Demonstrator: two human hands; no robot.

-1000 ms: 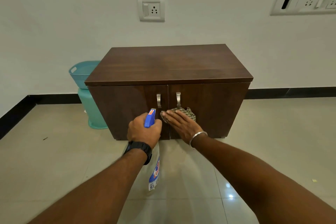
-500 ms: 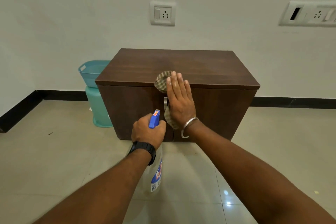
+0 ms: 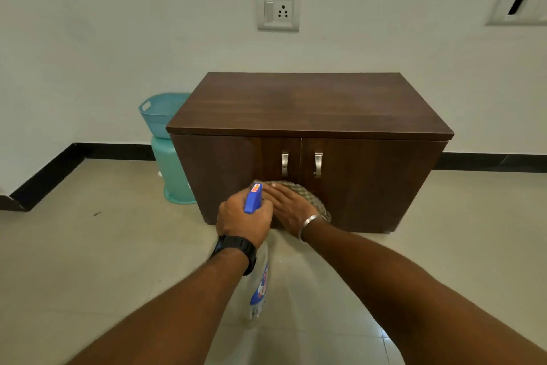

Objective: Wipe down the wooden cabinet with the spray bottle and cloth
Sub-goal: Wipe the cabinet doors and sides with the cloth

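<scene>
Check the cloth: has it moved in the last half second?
Yes. The cloth, under the right hand, has dropped from the top edge of the cabinet to below the door handles.

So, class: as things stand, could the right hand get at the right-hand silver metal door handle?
Probably yes: the right hand rests on the checked cloth just below that handle, with only bare door between.

The cabinet [image 3: 307,107] stands against the far wall; a basket [image 3: 161,111] sits on a bin [image 3: 173,175] at its left.
</scene>
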